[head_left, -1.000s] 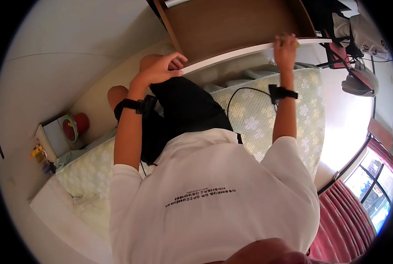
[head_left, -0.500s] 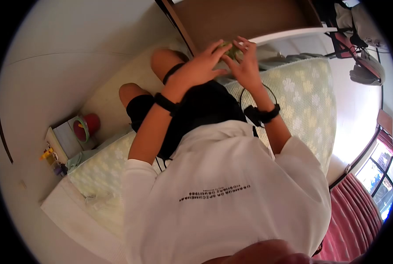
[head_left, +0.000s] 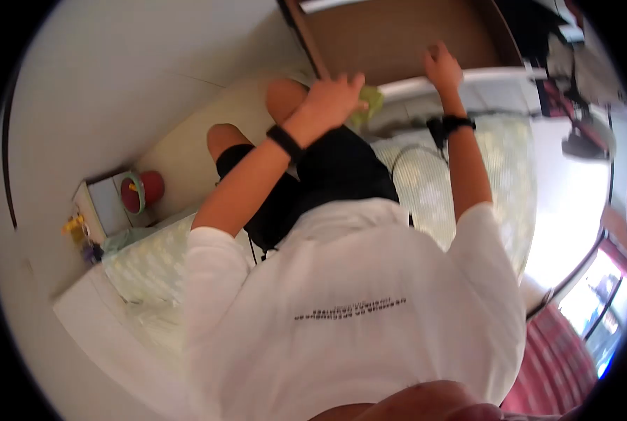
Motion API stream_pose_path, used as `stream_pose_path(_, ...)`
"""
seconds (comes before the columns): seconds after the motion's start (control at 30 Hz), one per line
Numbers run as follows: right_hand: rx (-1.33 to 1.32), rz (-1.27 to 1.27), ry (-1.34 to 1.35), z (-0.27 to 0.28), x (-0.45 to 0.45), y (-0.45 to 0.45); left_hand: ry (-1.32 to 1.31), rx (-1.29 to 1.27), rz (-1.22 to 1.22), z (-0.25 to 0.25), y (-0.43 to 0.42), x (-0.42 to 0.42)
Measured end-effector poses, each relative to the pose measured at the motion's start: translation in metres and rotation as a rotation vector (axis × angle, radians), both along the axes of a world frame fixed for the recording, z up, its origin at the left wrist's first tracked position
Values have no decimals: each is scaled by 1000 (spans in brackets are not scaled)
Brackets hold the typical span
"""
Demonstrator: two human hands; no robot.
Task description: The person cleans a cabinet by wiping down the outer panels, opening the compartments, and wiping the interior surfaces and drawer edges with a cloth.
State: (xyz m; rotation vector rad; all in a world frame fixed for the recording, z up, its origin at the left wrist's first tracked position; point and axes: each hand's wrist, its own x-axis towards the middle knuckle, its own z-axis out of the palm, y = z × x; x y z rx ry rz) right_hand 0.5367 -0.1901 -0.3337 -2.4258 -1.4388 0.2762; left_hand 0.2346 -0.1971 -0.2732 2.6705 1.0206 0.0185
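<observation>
My left hand [head_left: 336, 98] is closed on a crumpled yellow-green piece of material [head_left: 371, 104], perhaps cloth or plastic. It sticks out past the fingertips, over my knee. To the right, my right hand [head_left: 443, 68] is raised over the white edge [head_left: 415, 83] of a brown tray-like surface [head_left: 376, 42]. Its fingers are curled together, and what they hold, if anything, is too small to make out. Dark bands circle both wrists, and a black cable [head_left: 404, 156] hangs from the right one.
I sit on a bed with a pale floral cover [head_left: 496, 168]. A red bucket-like container [head_left: 150, 191] stands by a small cabinet [head_left: 106, 207] at left. Caps and bags [head_left: 587, 137] hang at the upper right, above a pink curtain [head_left: 555, 358].
Both hands were together around the yellow-green material. My right hand has moved away to the upper right and its fingers have curled, while the material stays with my left hand.
</observation>
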Motion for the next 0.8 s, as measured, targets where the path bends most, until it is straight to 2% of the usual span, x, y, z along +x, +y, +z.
stream_pose_path(0.07, -149, -154, -27, 5, -11, 8, -8, -47, -43, -4, -8, -26)
stream_pose_path(0.2, -213, -127, -176, 4, -19, 7, -34, -201, -19, -14, 2, -62)
stream_pose_path(0.27, -178, -118, -158, 8, -23, 4, 187, -390, -114, -12, 22, -75)
stream_pose_path(0.3, -145, -122, -144, 11, -25, 3, 190, -396, -106, -10, 24, -77)
stream_pose_path(0.4, -137, -143, -159, 13, -29, 3, 105, -384, -68, -10, 39, -77)
stream_pose_path(0.47, -122, -148, -168, 8, -25, 6, -377, -299, -1, -19, 62, -69)
stream_pose_path(0.53, -125, -146, -178, 4, -25, 2, -424, -186, 162, -29, 98, -60)
stream_pose_path(0.57, -136, -156, -172, 10, -28, 3, -418, -199, 170, -37, 104, -57)
stream_pose_path(0.63, -135, -172, -164, 13, -32, 7, -179, -99, 485, -44, 123, -46)
stream_pose_path(0.67, -115, -177, -153, 12, -31, 8, -182, -96, 478, -53, 131, -37)
stream_pose_path(0.73, -118, -191, -149, 10, -25, 3, -54, -263, 542, -82, 127, -21)
stream_pose_path(0.8, -167, -157, -184, 7, -22, 5, -12, -331, 472, -83, 117, -14)
